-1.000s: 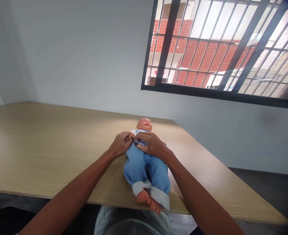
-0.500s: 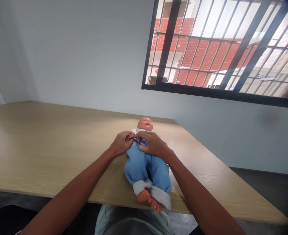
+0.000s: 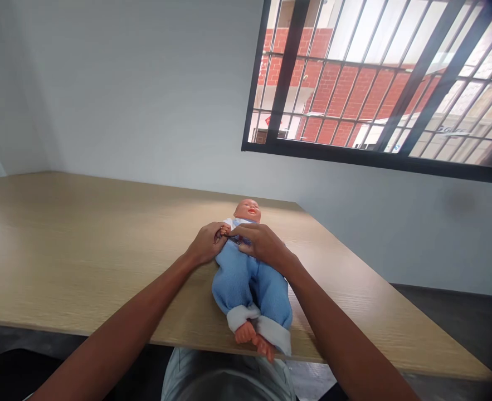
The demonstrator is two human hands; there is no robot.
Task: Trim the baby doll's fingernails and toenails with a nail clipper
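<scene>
A baby doll in blue trousers with white cuffs lies on its back on the table, head away from me and feet at the near edge. My left hand is closed around the doll's small hand, on the left of its chest. Over the doll's belly, my right hand pinches a small, shiny metal tool that looks like nail clippers. Its tip is at the doll's fingers. My right fingers partly cover the tool, and whether it touches the doll's fingers I cannot tell.
The wooden table reaches back to a pale wall, and its right edge slants away toward the wall. A barred window with a dark frame is at the upper right. My lap is just below the near edge.
Both hands stay at nearly the same spot on the doll. The right fingers and the metal tool have shifted slightly, and less of the tool's shine shows. The doll lies as before.
</scene>
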